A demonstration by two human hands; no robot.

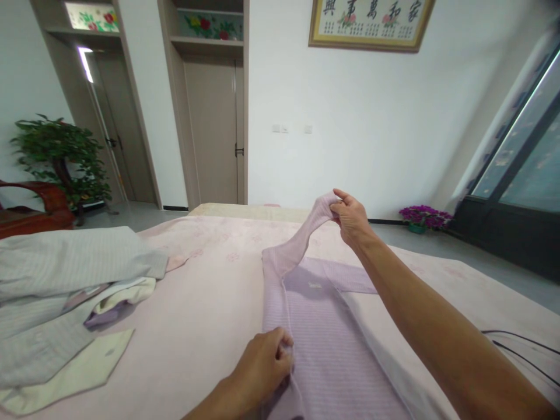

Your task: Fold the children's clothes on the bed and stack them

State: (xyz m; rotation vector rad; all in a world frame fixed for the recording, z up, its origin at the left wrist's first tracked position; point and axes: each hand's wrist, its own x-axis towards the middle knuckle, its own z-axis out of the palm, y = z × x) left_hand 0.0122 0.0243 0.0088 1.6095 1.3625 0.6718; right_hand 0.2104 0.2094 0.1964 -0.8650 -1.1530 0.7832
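A lavender striped long-sleeved shirt (326,329) lies spread on the pink bed sheet (196,315), its lower part cut off by the frame's bottom edge. Pinched at the shirt's left edge is my left hand (265,361), fingers closed on the fabric. Farther off, my right hand (350,219) grips the end of one sleeve and lifts it above the sheet, so the sleeve rises in a curve from the shoulder. The other sleeve stretches flat to the right, partly behind my right forearm. A small pale label shows near the neckline.
Left on the sheet is a pile of grey and cream clothes (83,262). Black cables (520,341) lie at the right. Beyond the bed stand a leafy plant (61,154), a red wooden armchair (37,204) and a pot of purple flowers (422,217).
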